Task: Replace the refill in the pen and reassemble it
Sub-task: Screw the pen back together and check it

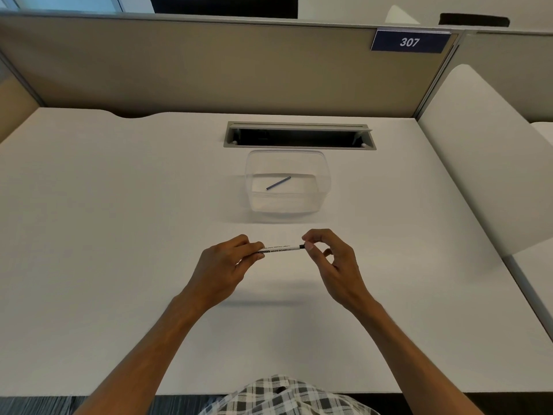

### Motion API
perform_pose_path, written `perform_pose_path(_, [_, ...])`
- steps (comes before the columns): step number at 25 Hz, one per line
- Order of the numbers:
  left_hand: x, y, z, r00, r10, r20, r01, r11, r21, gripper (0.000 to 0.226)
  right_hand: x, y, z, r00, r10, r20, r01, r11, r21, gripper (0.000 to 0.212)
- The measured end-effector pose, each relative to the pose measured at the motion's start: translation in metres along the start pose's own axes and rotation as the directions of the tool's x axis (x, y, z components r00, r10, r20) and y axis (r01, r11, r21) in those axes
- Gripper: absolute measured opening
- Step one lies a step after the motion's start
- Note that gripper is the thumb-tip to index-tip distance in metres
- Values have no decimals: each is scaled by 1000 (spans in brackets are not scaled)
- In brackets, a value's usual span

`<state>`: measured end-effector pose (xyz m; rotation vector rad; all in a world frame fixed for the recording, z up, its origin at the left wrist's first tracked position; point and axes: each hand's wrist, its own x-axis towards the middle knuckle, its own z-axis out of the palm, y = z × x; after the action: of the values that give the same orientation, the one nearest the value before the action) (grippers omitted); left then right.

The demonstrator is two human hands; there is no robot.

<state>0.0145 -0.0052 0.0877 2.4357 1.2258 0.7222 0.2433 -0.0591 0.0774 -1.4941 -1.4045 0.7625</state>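
Observation:
A white whiteboard pen [281, 248] with black print is held level above the white desk [119, 235], near its middle. My left hand [227, 262] grips the pen's left end. My right hand [329, 259] pinches the black tip at the pen's right end between thumb and forefinger. A thin dark refill [278, 183] lies slanted inside a clear plastic container [324, 187] just beyond my hands.
An open cable slot [299, 136] is set into the desk behind the container. A beige partition [209, 70] with a "307" sign [410, 41] closes the back. A white divider panel [484, 157] borders the right side.

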Motion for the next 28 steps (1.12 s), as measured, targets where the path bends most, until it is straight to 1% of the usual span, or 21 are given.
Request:
perform_pose_path(4, [1, 1, 0, 1000, 19, -5, -19, 1000, -10, 25, 2, -1, 2, 1000, -18, 4, 18, 1000, -22, 15])
perform_pose_path(7, [2, 1, 0, 999, 31, -4, -31, 999, 4, 27, 4, -1, 5, 1000, -16, -7, 15, 999, -42, 22])
perform_pose_path(11, [2, -1, 1, 999, 36, 3, -36, 999, 11, 29, 6, -2, 6, 998, 56, -6, -56, 998, 4, 35])
perform_pose_path(13, [2, 0, 2, 1000, 31, 1, -31, 999, 9, 29, 5, -3, 7, 995, 99, 8, -99, 995, 34, 32])
perform_pose_path(15, [3, 0, 2, 1000, 25, -1, -25, 1000, 7, 31, 3, -6, 8, 993, 114, 13, -115, 991, 62, 22])
perform_pose_path(17, [3, 0, 1, 1000, 19, -5, -19, 1000, 3, 32, 1, -6, 8, 996, 84, -4, -83, 995, 62, 15])
perform_pose_path(20, [4, -1, 1, 1000, 18, -6, -18, 1000, 3, 31, 1, -5, 6, 999, -1, -36, 1, 1000, 8, 10])
perform_pose_path(24, [4, 0, -1, 999, 37, -10, -37, 999, 1, 31, 2, -4, 5, 998, -52, -47, 50, 998, -44, 10])
perform_pose_path(28, [4, 1, -2, 999, 47, -18, -47, 999, 14, 29, 2, -3, 6, 997, -50, -51, 47, 998, -46, 10])
